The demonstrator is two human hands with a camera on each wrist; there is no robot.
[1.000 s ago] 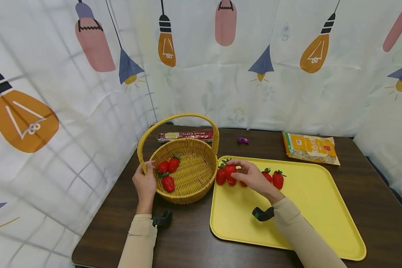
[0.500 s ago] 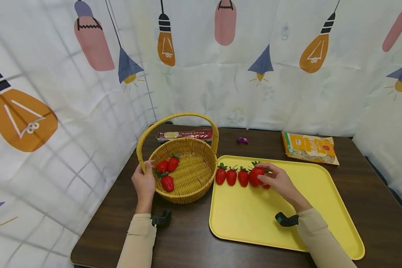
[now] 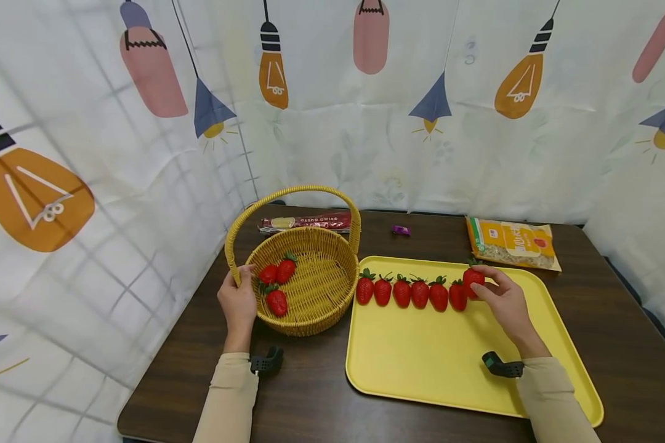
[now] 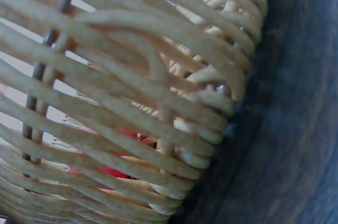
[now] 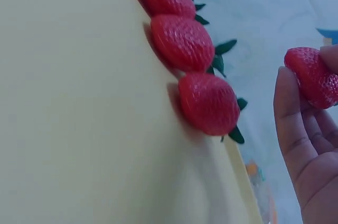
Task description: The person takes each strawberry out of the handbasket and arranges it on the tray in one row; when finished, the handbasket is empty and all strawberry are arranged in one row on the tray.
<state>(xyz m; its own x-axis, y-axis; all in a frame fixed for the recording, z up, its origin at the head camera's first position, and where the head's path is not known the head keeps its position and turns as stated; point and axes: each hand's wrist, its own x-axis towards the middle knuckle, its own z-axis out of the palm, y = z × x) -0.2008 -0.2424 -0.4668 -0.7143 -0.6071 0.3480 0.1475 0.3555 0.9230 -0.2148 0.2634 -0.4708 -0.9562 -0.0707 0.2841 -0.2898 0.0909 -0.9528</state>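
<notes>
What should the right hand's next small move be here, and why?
Probably lower the held strawberry onto the tray at the right end of the row, then let go. The right hand pinches it beside the row's last strawberry, its leaves facing away from the person like the row's, and the right wrist view seems to show it raised.

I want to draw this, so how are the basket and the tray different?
The basket is round and deep, while the tray is flat, with a low rim. The basket looks woven, but the tray is smooth. The basket has a tall handle; the tray shows none. Three strawberries show in the basket, while a row of six lies on the tray. Both are yellow.
</notes>
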